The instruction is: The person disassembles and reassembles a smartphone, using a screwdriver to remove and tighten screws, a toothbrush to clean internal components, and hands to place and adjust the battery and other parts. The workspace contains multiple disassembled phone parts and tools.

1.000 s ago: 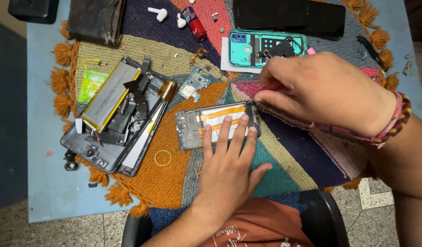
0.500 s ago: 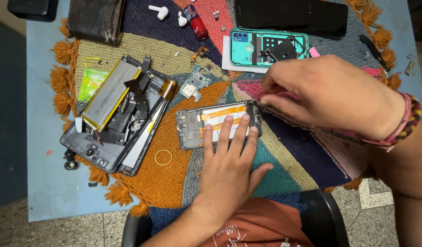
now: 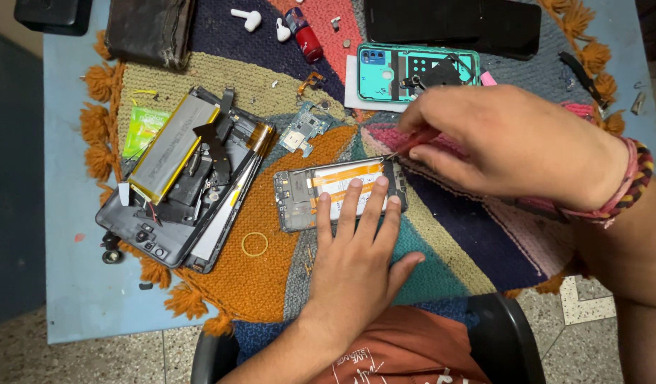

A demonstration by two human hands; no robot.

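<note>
Person, seen from above: two bare hands, left hand (image 3: pixel 353 259) and right hand (image 3: pixel 509 142), both forearms uncovered with no sleeves in view and no rings visible on the fingers. Right wrist carries a stack of braided thread bands (image 3: pixel 630 178) in red, pink, yellow and dark strands, wound around several times; left wrist is unadorned. Lower body is clad in a rust-orange garment (image 3: pixel 406 352) with pale printed lettering near the bottom edge of the view, its fabric lightly creased.
</note>
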